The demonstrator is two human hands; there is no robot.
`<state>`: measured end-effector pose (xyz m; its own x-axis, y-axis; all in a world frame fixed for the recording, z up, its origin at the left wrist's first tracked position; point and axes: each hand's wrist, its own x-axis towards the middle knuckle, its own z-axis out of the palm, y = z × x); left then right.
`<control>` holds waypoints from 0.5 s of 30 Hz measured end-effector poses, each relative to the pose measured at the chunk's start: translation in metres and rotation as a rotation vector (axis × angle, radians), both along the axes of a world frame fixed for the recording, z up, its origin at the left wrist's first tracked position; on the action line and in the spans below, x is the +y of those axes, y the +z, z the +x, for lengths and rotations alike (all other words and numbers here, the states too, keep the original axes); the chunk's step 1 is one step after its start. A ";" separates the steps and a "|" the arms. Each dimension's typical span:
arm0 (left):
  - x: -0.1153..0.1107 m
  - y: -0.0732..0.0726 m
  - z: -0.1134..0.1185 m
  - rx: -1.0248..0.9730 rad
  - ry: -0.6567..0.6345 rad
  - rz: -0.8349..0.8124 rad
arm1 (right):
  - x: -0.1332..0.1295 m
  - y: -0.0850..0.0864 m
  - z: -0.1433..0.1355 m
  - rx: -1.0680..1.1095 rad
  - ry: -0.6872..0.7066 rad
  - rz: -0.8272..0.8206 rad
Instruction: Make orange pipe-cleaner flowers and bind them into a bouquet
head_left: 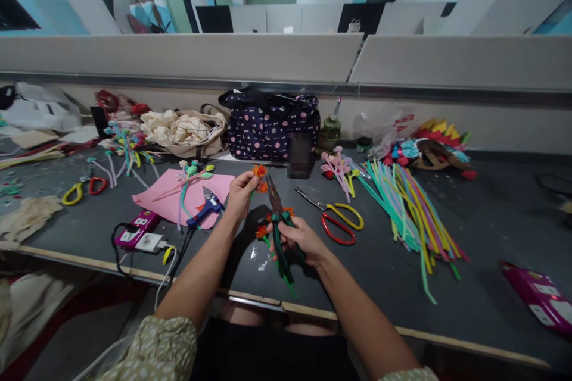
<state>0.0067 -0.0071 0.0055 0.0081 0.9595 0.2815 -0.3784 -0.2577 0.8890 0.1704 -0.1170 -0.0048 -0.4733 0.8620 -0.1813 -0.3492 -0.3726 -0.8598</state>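
Between the fingertips of my left hand is an orange pipe-cleaner flower, held up over the dark table. My right hand is wrapped round the green handles of long-nose pliers. The pliers point away from me, their dark jaws just right of the orange flower. More orange flowers with green stems lie below and behind the pliers, partly hidden by my right hand. Scissors with red and yellow handles rest to the right of my right hand.
A blue glue gun lies on pink paper at the left, near a purple power strip with cables. Coloured pipe cleaners spread at the right. Behind stand a dotted bag, a dark upright phone-like block and a green bottle.
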 end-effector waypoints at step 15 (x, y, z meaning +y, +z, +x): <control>-0.003 0.004 0.002 0.088 0.008 0.080 | 0.002 -0.003 0.004 -0.016 0.018 0.029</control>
